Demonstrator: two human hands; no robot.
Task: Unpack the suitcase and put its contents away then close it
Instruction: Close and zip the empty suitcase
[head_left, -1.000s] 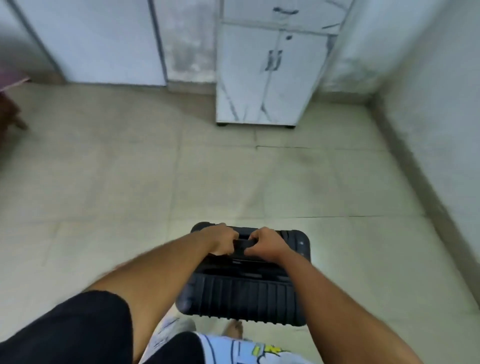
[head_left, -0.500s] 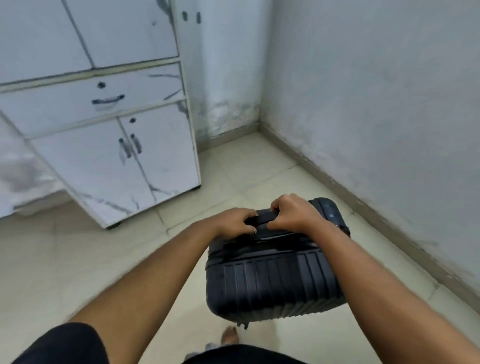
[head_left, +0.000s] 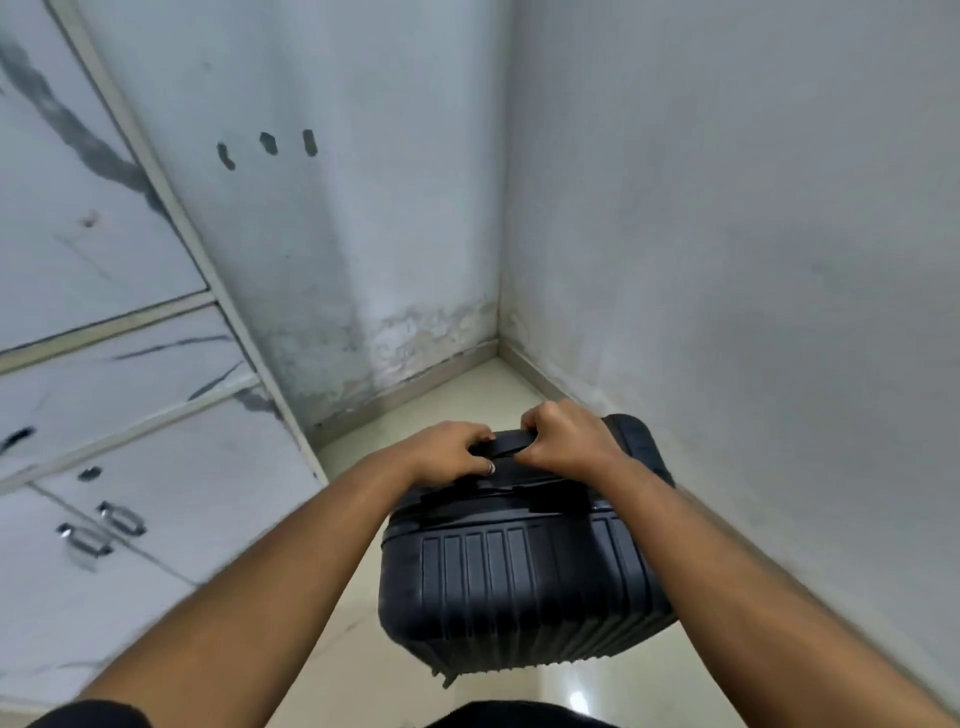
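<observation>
A black ribbed hard-shell suitcase (head_left: 519, 587) is closed and hangs off the floor in front of me, near the room's corner. My left hand (head_left: 449, 454) and my right hand (head_left: 563, 436) both grip its black top handle (head_left: 511, 444), side by side, fingers curled round it. The suitcase tilts slightly, with its right end close to the right wall. Its contents are hidden.
A white marble-pattern cabinet (head_left: 130, 467) with a drawer and two handled doors stands on the left. Grey walls meet in a corner (head_left: 498, 332) straight ahead. A narrow strip of beige tiled floor (head_left: 447, 400) runs between cabinet and right wall.
I have carried the suitcase further toward the corner and turned right; the cabinet has slid to the left of the view and the walls loom closer. Both hands keep their hold.
</observation>
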